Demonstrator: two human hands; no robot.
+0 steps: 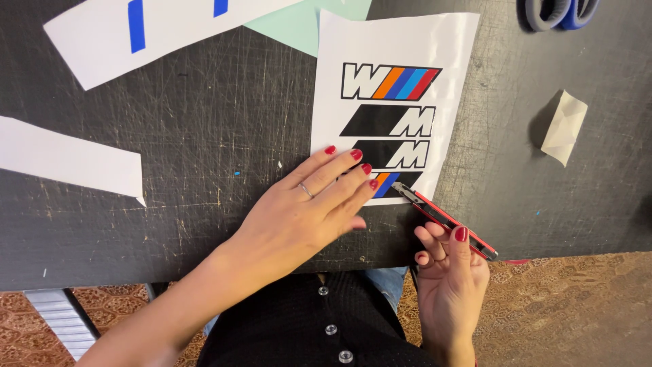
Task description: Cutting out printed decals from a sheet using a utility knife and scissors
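We see the left hand flat, fingers spread, pressing the near edge of a white sticker sheet with striped printed emblems, which lies on the scratched black table, centre-right. The right hand is clamped on a red utility knife, blade tip touching the sheet's near right corner. White paper strips lie left, a strip with blue bars far left, a crumpled paper scrap right, and a grey-blue object in the far right corner.
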